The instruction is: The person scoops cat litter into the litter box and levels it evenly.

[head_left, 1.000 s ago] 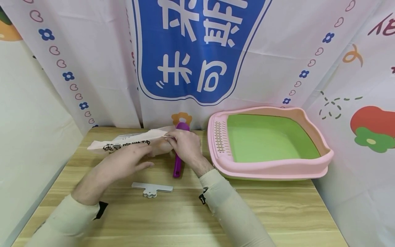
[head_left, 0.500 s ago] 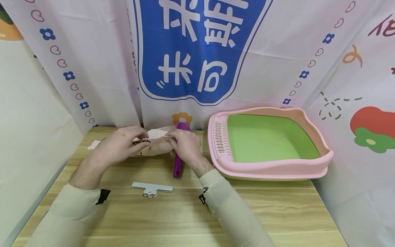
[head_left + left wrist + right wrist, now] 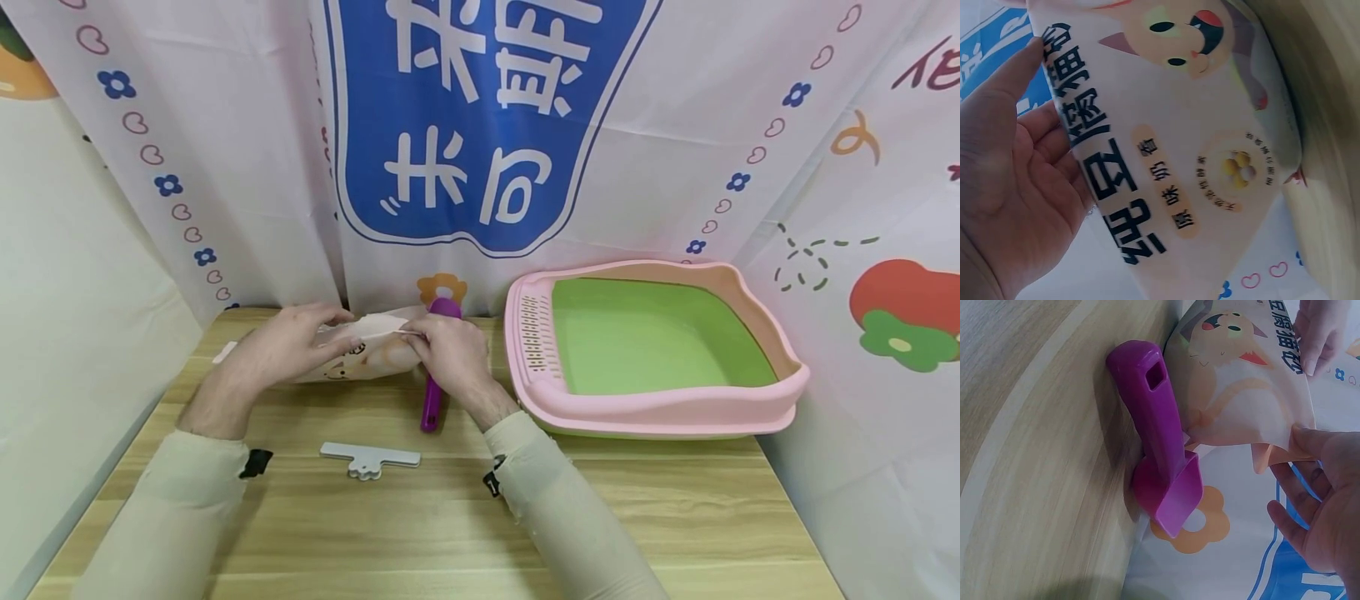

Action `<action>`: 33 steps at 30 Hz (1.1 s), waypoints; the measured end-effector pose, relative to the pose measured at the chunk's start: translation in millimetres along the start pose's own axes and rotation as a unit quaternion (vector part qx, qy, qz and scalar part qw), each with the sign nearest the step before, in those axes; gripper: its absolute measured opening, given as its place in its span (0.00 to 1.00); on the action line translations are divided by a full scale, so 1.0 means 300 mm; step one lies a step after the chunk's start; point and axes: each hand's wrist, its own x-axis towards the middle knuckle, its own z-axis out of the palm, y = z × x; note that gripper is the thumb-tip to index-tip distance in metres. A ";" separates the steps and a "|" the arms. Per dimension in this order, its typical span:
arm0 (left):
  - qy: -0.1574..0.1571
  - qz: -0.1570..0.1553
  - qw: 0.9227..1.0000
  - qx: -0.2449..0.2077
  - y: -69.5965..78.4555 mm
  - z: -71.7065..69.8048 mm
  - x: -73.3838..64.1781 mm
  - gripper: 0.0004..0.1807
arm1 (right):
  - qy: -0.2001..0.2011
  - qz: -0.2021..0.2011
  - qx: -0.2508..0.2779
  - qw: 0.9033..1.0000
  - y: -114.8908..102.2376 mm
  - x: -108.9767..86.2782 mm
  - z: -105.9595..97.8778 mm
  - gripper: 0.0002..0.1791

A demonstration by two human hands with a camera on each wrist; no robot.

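Note:
A pale cat litter bag (image 3: 371, 350), printed with a cartoon cat and dark lettering, lies at the back left of the table. My right hand (image 3: 453, 350) pinches the right end of its upper edge between thumb and forefinger; the other fingers of that hand (image 3: 1329, 494) extend loosely behind it. Along the same edge, farther left, my left hand (image 3: 1025, 169) holds the bag (image 3: 1166, 137) with the thumb at the rim and the fingers behind it. A purple litter scoop (image 3: 1154, 419) lies beside the bag's right end, partly under my right hand in the head view.
A pink-rimmed green litter tray (image 3: 652, 408) stands at the right of the wooden table (image 3: 420, 542). In front of the bag lies a white wide clip (image 3: 367, 458). A printed curtain (image 3: 480, 267) hangs close behind the table.
My left hand rose from the bag's front to its upper edge, then shifted slightly left along it, uncovering more of the printed cat. The right hand keeps its pinch in place.

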 end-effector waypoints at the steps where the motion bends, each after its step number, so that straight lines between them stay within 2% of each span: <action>1: -0.003 -0.001 1.000 0.000 -0.006 0.004 0.002 0.29 | -0.001 0.000 0.000 1.000 0.000 0.000 0.000 0.12; 8: -0.019 -0.005 1.000 0.001 -0.027 0.027 0.011 0.26 | 0.000 -0.003 0.002 1.000 0.001 -0.001 0.000 0.11; 14: -0.003 -0.002 1.000 -0.003 -0.033 0.032 0.019 0.22 | -0.002 -0.006 -0.001 1.000 0.002 -0.002 -0.001 0.12; 23: 0.014 -0.014 1.000 -0.004 -0.033 0.010 0.026 0.12 | 0.002 -0.009 0.011 1.000 0.006 -0.002 -0.002 0.12; 28: 0.034 -0.016 0.999 0.008 -0.025 -0.003 0.024 0.10 | 0.000 -0.017 0.013 1.000 0.012 0.000 -0.006 0.11; 33: 0.070 -0.009 0.997 0.012 -0.018 -0.026 0.020 0.09 | -0.002 -0.035 0.030 0.999 0.023 0.009 -0.024 0.13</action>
